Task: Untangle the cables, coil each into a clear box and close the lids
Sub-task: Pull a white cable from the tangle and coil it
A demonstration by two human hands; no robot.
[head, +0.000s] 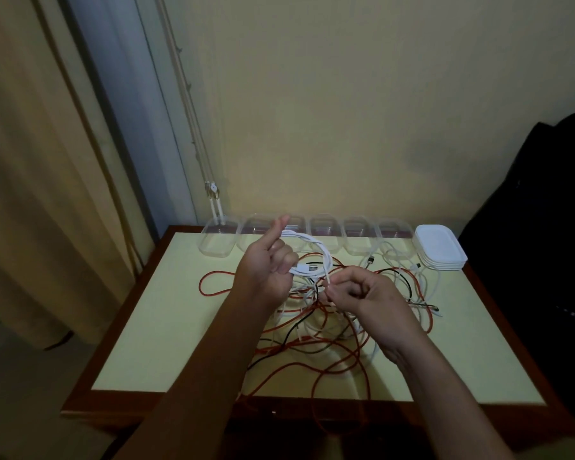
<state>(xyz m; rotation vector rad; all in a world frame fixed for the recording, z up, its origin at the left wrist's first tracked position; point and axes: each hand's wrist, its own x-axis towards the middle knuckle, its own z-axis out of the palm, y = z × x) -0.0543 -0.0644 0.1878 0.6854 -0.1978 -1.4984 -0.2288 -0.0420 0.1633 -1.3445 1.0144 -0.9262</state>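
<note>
The left fingers (284,262) are curled round a partly wound white USB cable (316,244), clamping its plug against the palm, with the forefinger lifted beside the top of the loops. The right fingers (341,283) pinch the same cable's loose strand just below the coil. Left hand (263,270) and right hand (367,293) sit close together, raised above the desk (166,327).

From the right-hand pinch the strand runs down and toward the person into the tangle of red, black and white cables (316,330) under both hands. The coil lies up and to the left of the right fingers. The right hand is the nearer one to the unwound tail, so the next wrap likely means drawing slack up out of the pile and laying it over the loops in the left hand.

Beyond the hands, a row of lidless clear boxes (359,239) lines the desk's back edge. A stack of white lids (440,250) sits at its right end.
</note>
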